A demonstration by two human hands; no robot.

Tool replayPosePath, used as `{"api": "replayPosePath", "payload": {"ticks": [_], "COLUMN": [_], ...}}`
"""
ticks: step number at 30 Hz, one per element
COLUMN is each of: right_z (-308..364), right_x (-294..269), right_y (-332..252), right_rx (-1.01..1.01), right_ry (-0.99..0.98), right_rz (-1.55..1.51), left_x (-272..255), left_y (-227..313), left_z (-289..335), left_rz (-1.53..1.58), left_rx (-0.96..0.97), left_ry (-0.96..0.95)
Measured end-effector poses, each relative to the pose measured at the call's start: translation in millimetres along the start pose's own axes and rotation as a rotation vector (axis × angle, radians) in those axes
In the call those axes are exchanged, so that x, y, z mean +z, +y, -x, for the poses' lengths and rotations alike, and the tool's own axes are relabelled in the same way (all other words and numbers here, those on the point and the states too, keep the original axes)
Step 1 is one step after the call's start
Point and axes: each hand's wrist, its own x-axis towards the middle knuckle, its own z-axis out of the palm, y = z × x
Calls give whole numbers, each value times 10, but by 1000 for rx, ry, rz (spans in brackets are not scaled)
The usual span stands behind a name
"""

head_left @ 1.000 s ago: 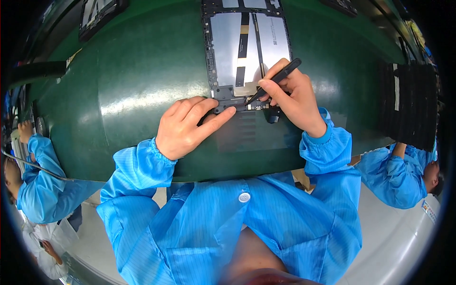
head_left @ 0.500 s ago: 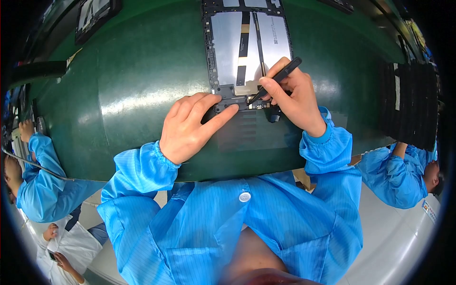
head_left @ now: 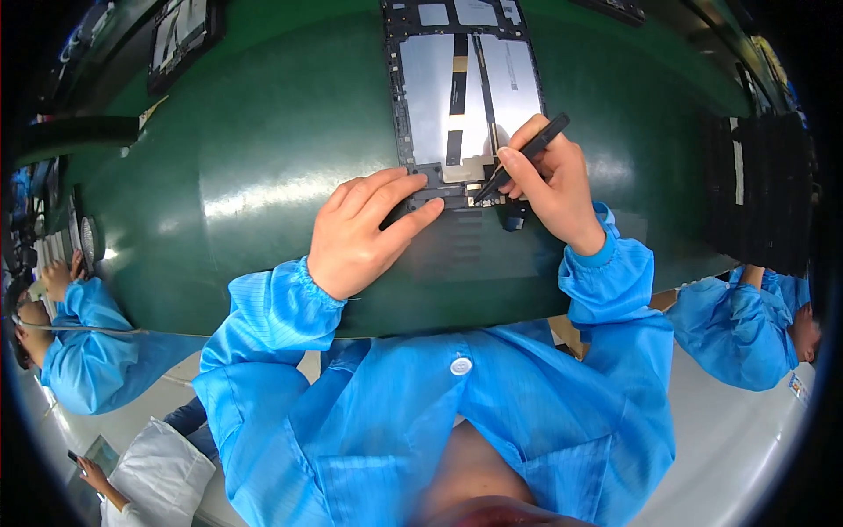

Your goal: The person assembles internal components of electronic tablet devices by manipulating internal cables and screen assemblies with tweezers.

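An opened tablet [head_left: 425,97] lies on the green table, its silver inner face up and its near end toward me. A dark ribbon cable [head_left: 457,98] runs down its middle. My left hand [head_left: 358,233] rests at the near left corner, fingers stretched and thumb apart, the tips touching the black part there. My right hand [head_left: 555,180] pinches black tweezers [head_left: 534,147]. Their tips point down at the small connectors along the tablet's near edge; whether they grip anything is too small to tell. A small black piece [head_left: 514,217] sticks out by the near right corner.
The green table mat [head_left: 255,132] spreads around the tablet. Another opened device [head_left: 182,39] stands at the far left, and a black stacked block [head_left: 760,193] at the right. Co-workers in blue sleeves [head_left: 97,351] sit at both sides; a person in white [head_left: 162,474] is behind, lower left.
The tweezer tips have shifted slightly right and toward me along the tablet's near edge. My left hand stays at the corner. The person in white has changed position.
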Motion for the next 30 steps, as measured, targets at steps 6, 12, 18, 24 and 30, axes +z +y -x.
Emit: {"api": "replayPosePath", "payload": {"ticks": [6,12,18,24,30], "right_z": [106,53,-93,-182,-263], "right_x": [12,-178,-115,-84,-36], "right_y": [140,299,296,283,209], "right_rx": [-110,-318,-187,-217,-119], "right_ry": [169,382,297,262,252], "right_rz": [-237,-154,-68,133,286], "left_x": [105,214,431,302,-503], "left_y": [48,-336,-1514,-2287,-3786], "left_z": [-201,-655,-1273,-1446,-509], "left_rz": [59,-28,-330,-284,-822], "left_rx": [137,-6,-216,-214,-610], "left_ry": [108,52,322,497,596]}}
